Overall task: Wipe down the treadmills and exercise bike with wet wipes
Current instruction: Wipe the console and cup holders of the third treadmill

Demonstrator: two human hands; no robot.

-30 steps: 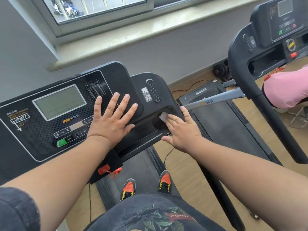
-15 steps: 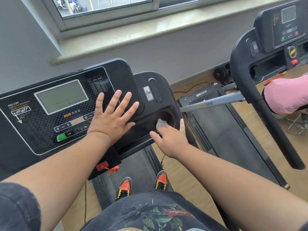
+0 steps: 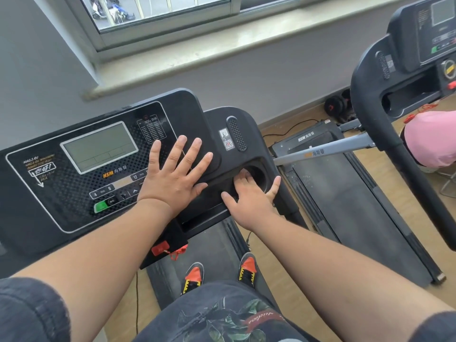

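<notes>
both hands are on the near treadmill console (image 3: 81, 191): the left hand (image 3: 176, 178) lies flat, fingers spread; the right hand (image 3: 249, 193) has slid left into the cup recess (image 3: 259, 172), fingers pressing the wet wipe (image 3: 243, 172), now barely visible, so that pocket is being cleaned

A small gym or home workout room. A black treadmill console (image 3: 98, 169) with a grey screen stands under a window sill (image 3: 222, 43); right of the console are a second treadmill (image 3: 407, 70), dumbbells (image 3: 338, 107) by the wall, and wood flooring (image 3: 276, 262).
</notes>
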